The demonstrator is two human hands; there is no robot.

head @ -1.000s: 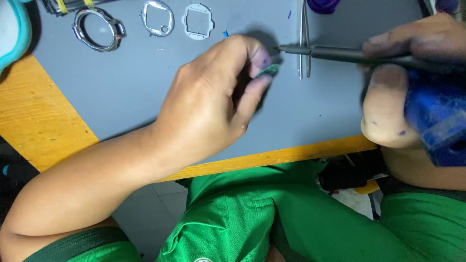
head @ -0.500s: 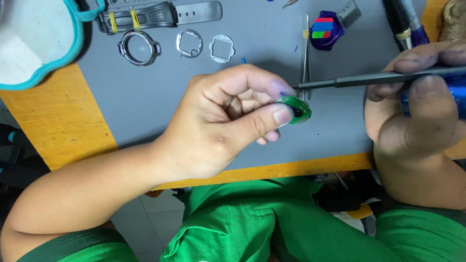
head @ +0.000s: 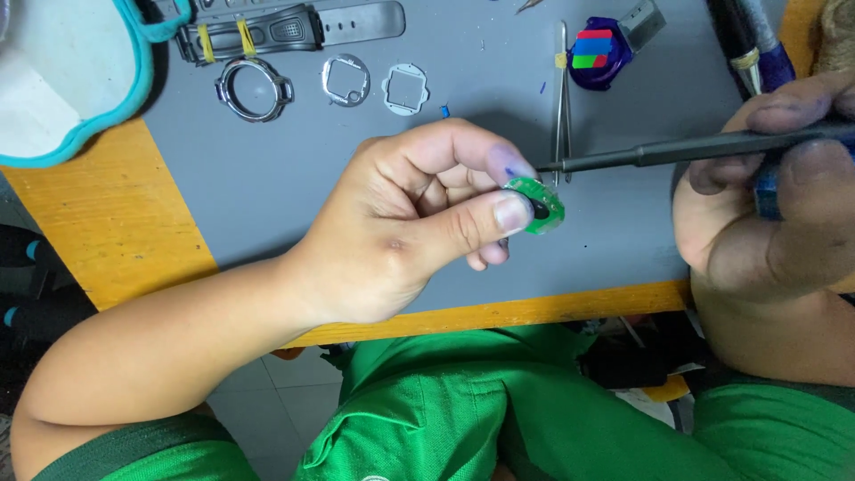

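Observation:
My left hand (head: 410, 223) pinches a small round green circuit board (head: 539, 205) between thumb and forefinger, held above the grey mat (head: 267, 169). My right hand (head: 775, 214) grips a thin dark screwdriver (head: 704, 147) that lies nearly level. Its tip points left and sits just above the board's upper edge, close to my left forefinger.
On the mat's far side lie a dark watch body with strap (head: 285, 27), a round bezel ring (head: 253, 89), two small metal frames (head: 346, 80) (head: 406, 89), tweezers (head: 561, 89) and a purple holder (head: 598, 53). A white, teal-edged tray (head: 62, 80) sits far left. The yellow table edge (head: 499, 313) runs in front.
The view has shifted so more of the mat's far side shows. My left hand has turned the green board face up, and the screwdriver tip stays at its upper edge.

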